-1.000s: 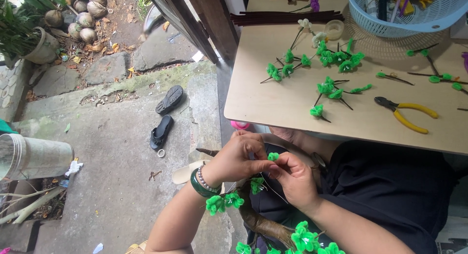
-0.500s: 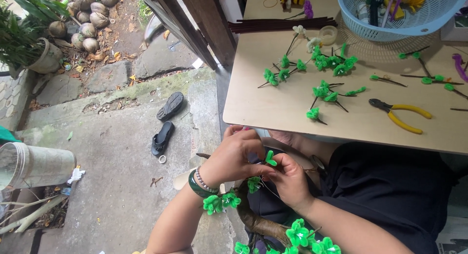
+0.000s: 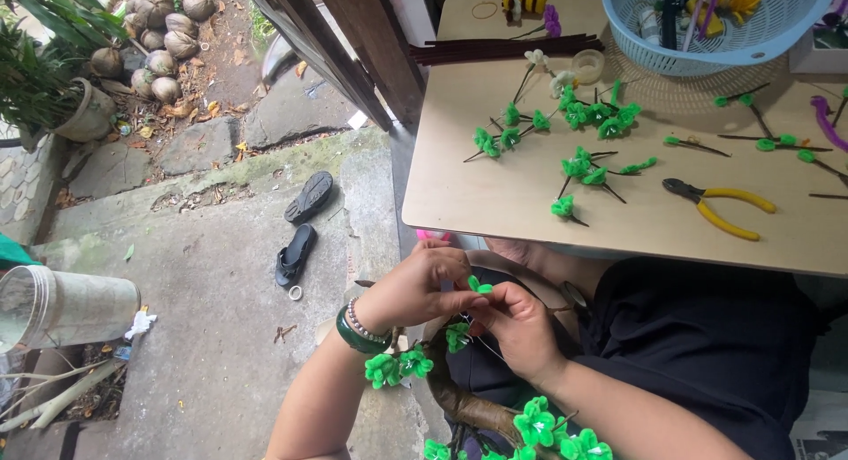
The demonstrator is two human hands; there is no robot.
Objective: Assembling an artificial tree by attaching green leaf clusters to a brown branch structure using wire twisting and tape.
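Both hands meet low in front of the table (image 3: 495, 204), over the person's lap. The left hand (image 3: 420, 288) and right hand (image 3: 517, 328) each pinch shut on one small green flower (image 3: 478, 285) on a thin wire. More green flowers (image 3: 583, 116) and yellow pliers (image 3: 724, 208) lie on the table.

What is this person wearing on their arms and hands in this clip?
Both forearms are bare, with no sleeves showing. The left hand has a thick green bangle and a thin pale beaded bracelet at the wrist. The right hand shows no jewellery and no gloves.
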